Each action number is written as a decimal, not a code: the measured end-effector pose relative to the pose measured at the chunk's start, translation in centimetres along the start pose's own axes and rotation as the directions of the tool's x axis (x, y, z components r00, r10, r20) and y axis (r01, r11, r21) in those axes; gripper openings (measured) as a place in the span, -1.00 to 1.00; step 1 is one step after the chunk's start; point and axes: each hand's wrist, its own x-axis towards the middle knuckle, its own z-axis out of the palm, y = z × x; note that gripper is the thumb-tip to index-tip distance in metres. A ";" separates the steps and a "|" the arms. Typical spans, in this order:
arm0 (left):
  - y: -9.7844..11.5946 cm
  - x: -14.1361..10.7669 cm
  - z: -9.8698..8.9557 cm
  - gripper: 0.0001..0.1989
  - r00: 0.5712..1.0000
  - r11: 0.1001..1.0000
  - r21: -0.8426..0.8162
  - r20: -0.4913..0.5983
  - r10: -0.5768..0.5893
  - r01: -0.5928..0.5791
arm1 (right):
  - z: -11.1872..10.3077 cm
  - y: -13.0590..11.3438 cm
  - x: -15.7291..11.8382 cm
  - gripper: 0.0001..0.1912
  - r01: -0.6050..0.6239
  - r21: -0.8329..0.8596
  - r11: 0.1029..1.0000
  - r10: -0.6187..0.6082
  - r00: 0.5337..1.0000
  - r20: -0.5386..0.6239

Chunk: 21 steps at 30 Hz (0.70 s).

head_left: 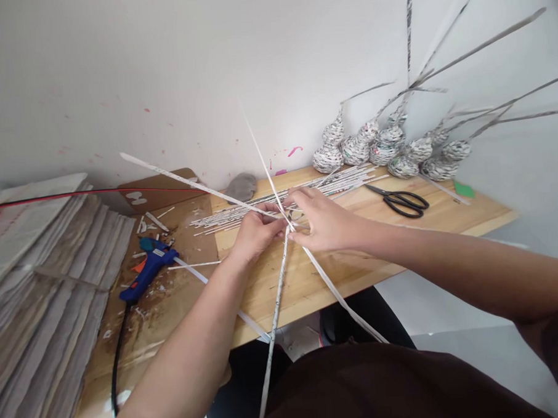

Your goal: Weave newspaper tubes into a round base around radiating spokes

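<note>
Several long rolled paper sticks [277, 295] cross one another at a point between my two hands, above the wooden table. My left hand [261, 229] pinches the sticks near the crossing from the left. From the right, my right hand [314, 217] has its thumb and fingers closed around the same crossing. Two ends point up and away, one toward the upper left and one nearly upright. Other ends hang down past the table's front edge toward my lap. My fingers partly hide the crossing itself.
Behind my hands lies a bundle of paper sticks [342, 180]. Woven paper gourd shapes [334, 146] stand at the back right, near black scissors [403, 202]. A blue glue gun [149, 267] rests on the left beside stacked newspapers [46, 293]. A grey lump [241, 187] sits by the wall.
</note>
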 end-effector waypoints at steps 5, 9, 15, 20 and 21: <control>-0.3 0.1 -0.1 -0.48 0.999 0.999 0.006 -0.024 0.035 -0.035 | 1.2 -0.2 -2.1 -0.49 -0.004 -0.033 0.999 0.002 0.998 -0.063; -0.2 -0.1 0.0 -0.52 1.000 1.000 -0.002 -0.010 0.025 -0.025 | 0.0 -0.1 -2.2 -0.68 -0.068 0.051 0.996 0.065 0.997 0.044; 0.1 -0.3 0.0 -0.55 1.000 1.000 0.011 0.004 -0.002 0.001 | -3.0 0.1 -1.3 -0.71 -0.189 0.044 0.981 0.171 0.949 0.264; -0.1 -0.3 0.1 -0.57 0.999 0.999 0.016 -0.007 -0.034 0.034 | -4.4 1.1 -0.4 -0.72 -0.240 0.000 0.971 0.225 0.908 0.353; -0.1 -0.3 0.1 -0.57 0.999 0.999 0.014 -0.006 -0.042 0.042 | -4.5 1.4 -0.2 -0.70 -0.256 0.014 0.967 0.232 0.898 0.374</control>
